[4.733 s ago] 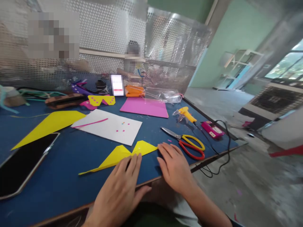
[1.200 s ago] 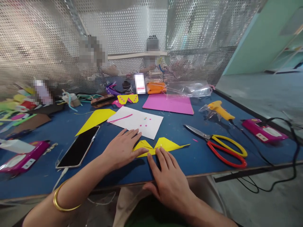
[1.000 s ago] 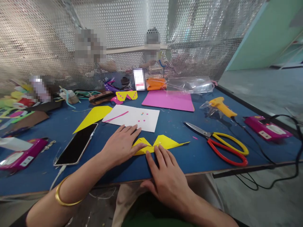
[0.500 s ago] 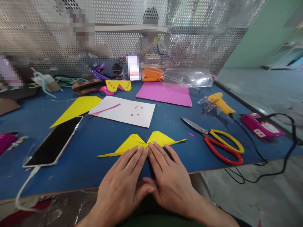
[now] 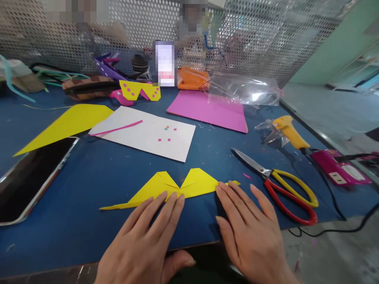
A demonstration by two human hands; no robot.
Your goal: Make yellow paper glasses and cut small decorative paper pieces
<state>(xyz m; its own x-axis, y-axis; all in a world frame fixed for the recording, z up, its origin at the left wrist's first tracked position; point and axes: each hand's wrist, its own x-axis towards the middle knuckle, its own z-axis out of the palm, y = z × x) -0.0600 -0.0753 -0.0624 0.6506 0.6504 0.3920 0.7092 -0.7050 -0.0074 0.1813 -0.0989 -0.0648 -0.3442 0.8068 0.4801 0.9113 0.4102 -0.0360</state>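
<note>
A yellow paper cutout (image 5: 201, 182), with two raised peaks, a notch between them and a thin strip at each end, lies near the table's front edge. My left hand (image 5: 145, 232) rests with outstretched fingers on its lower middle, just under the notch. The fingers of my right hand (image 5: 248, 225) lie flat on its right part, beside the narrow strip. Both hands are open, palms down, and the fingertips cover some of the lower edge. Scissors (image 5: 268, 173) with one red and one yellow handle lie partly spread to the right of my right hand.
White paper (image 5: 142, 138) holds a pink strip and small pink squares. Nearby are a yellow sheet (image 5: 66, 122), phone (image 5: 35, 177), pink sheet (image 5: 210, 110), dotted yellow mask (image 5: 139, 91), yellow glue gun (image 5: 291, 132) and magenta power box (image 5: 340, 167). Perforated metal (image 5: 254, 47) stands behind.
My right hand has slid right along the yellow cutout, away from my left hand, which stays near the middle. The camera view has moved closer to the table.
</note>
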